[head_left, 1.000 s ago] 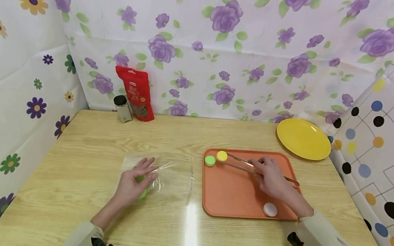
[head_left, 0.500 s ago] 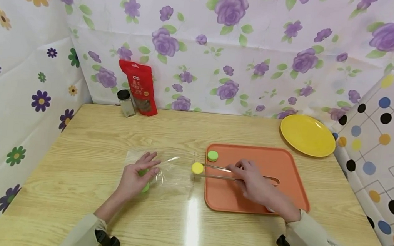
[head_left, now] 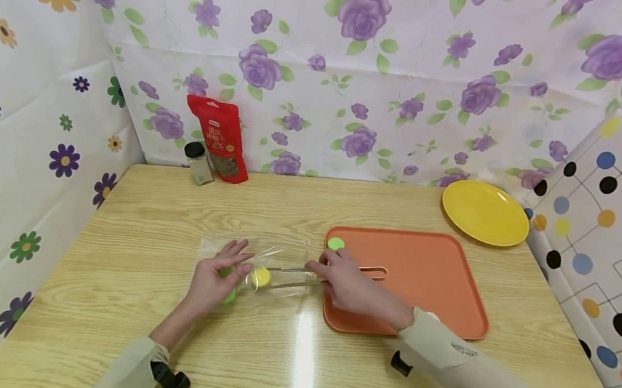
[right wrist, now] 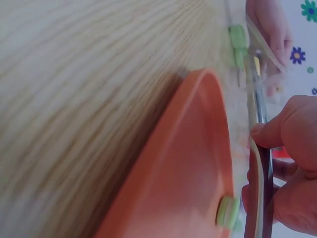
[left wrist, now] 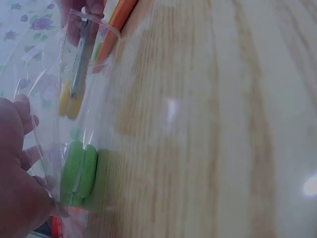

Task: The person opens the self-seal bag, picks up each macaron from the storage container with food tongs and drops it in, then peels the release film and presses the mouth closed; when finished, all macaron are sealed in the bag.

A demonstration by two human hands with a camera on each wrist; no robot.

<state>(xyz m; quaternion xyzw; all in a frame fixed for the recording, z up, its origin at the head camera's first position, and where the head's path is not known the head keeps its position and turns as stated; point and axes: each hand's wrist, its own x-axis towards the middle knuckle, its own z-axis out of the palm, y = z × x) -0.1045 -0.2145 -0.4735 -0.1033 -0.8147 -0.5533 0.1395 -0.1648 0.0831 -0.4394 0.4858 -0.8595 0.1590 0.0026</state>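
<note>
My left hand (head_left: 213, 281) pinches the upper film of a clear plastic bag (head_left: 287, 253), which lies on the table with its mouth toward the tray. Inside it, by my left fingers, sit green macarons (left wrist: 79, 171), partly hidden by that hand in the head view. My right hand (head_left: 350, 285) grips metal tongs (left wrist: 81, 62) around the middle, their tips reaching through the bag's mouth. Between those tips is a yellow macaron (head_left: 262, 277), inside the bag and short of the green ones. Another green macaron (head_left: 336, 243) sits at the tray's far left corner, just beyond my right hand.
An orange tray (head_left: 414, 275) lies under my right forearm, at the right of the wooden table (head_left: 243, 359). Behind it, a yellow plate (head_left: 485, 214) leans near the right wall. A red pouch (head_left: 222, 141) and a black-capped jar (head_left: 200, 166) stand at the back left.
My right hand has moved left with the tongs, carrying the yellow macaron from the tray into the plastic bag. My left hand has kept its place on the bag.
</note>
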